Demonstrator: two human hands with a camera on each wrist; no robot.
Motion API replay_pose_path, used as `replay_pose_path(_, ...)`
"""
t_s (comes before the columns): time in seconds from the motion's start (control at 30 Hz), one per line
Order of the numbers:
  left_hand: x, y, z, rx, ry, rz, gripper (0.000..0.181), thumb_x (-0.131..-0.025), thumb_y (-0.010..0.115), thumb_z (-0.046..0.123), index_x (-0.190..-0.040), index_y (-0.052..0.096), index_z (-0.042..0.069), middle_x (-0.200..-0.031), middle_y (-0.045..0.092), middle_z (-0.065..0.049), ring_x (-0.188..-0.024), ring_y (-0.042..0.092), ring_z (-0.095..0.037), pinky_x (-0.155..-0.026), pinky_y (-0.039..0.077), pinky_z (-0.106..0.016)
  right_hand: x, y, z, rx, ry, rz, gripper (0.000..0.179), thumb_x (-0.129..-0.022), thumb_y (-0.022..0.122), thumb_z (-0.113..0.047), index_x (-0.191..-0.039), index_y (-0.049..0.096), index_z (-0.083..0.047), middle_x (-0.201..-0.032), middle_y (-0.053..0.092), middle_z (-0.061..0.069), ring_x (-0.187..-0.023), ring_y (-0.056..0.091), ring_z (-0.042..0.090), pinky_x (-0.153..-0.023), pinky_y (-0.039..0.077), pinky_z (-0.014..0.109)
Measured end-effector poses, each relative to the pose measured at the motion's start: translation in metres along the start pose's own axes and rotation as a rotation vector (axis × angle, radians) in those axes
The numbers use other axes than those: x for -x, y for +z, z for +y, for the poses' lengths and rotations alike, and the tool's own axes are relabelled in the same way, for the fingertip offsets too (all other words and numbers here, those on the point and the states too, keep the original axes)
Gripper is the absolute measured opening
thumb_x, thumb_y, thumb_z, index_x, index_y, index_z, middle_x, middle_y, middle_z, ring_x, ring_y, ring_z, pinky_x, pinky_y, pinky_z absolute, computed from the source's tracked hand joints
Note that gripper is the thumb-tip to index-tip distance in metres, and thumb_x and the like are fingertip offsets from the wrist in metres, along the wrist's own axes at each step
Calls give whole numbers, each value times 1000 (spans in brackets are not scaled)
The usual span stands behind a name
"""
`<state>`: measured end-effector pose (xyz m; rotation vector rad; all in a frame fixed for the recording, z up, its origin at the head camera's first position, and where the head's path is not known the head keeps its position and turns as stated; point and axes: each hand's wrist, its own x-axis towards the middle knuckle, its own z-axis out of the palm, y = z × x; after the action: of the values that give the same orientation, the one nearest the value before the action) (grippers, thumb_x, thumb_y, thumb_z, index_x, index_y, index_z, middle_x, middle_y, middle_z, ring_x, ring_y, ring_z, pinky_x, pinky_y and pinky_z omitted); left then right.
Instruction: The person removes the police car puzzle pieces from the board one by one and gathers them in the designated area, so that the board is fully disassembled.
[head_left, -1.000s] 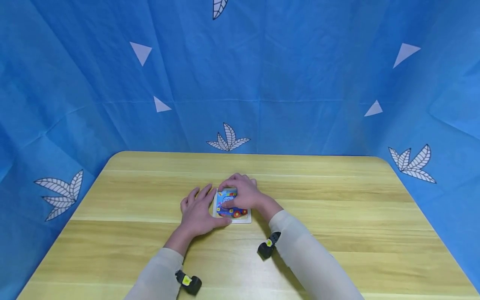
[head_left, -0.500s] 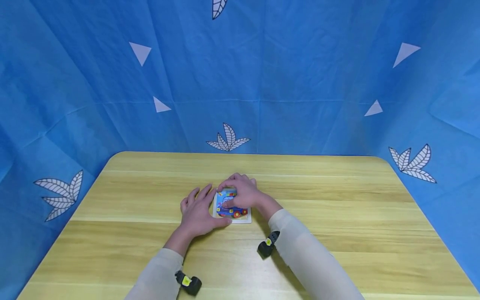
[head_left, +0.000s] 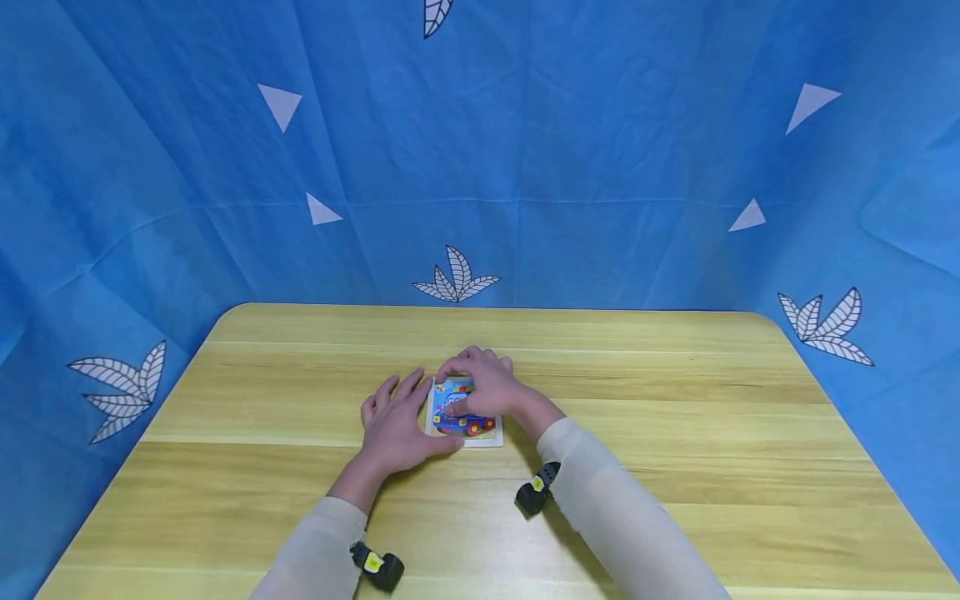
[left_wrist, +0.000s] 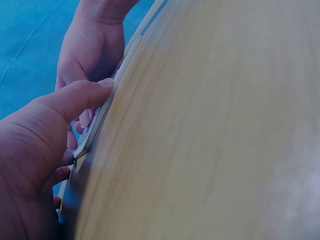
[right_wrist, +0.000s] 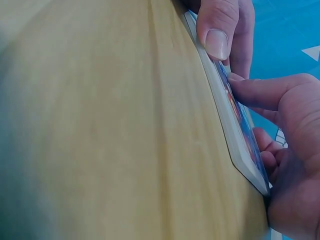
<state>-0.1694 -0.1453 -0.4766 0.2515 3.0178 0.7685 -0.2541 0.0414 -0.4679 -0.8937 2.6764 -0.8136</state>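
Note:
A small square picture puzzle (head_left: 475,427) with a pale rim lies flat on the wooden table, showing a bright blue vehicle with red wheels. My left hand (head_left: 393,429) spreads over its left side, fingers extended along the left edge and the straight thumb resting on the near rim. In the left wrist view that thumb (left_wrist: 95,92) lies over the board's edge. My right hand (head_left: 483,387) arches over the far right part, its index finger curled to the far left corner and its thumb on the picture. The right wrist view shows that thumb (right_wrist: 255,92) against the printed face; the hand hides part of it.
The wood-grain table (head_left: 675,417) extends around the puzzle on all sides. Behind it hangs a blue cloth (head_left: 600,167) with white leaves and triangles. Black wrist cameras (head_left: 384,572) are strapped over both pale sleeves (head_left: 615,508).

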Motion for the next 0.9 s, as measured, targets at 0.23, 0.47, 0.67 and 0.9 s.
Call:
replay_pose_path(0.23,0,-2,-1,10,-4,-7,110,-69,76,71,-157,36,16,-162,26,-7,-145,11,-40,-104,8,-62,-1,-5,0,-2,-36,-16,42,-78,84,-40,-118,70,-35,-122,53,-4,-106,46,19,-83,29,42)
replay_pose_path(0.47,1,-1,1,12,-7,-21,109,-70,77,68,-156,37,15,-162,26,-6,-145,11,-40,-104,8,-62,-3,-16,6,22,-111,-94,46,-80,83,-41,-123,70,-34,-117,53,-5,-108,48,16,-86,33,43)
replay_pose_path(0.67,1,0,2,25,-6,-16,108,-70,78,66,-155,38,13,-161,27,-7,-144,12,-40,-104,7,-61,-4,-23,9,-15,-119,-161,47,-82,81,-28,-127,69,-33,-117,51,-4,-109,46,17,-91,33,45)
replay_pose_path(0.9,1,-1,0,18,-9,-4,109,-69,78,66,-155,39,13,-161,28,-7,-144,12,-39,-105,7,-61,-6,-22,5,-7,-95,-175,49,-82,80,-23,-127,67,-36,-121,50,-3,-111,44,18,-92,32,46)
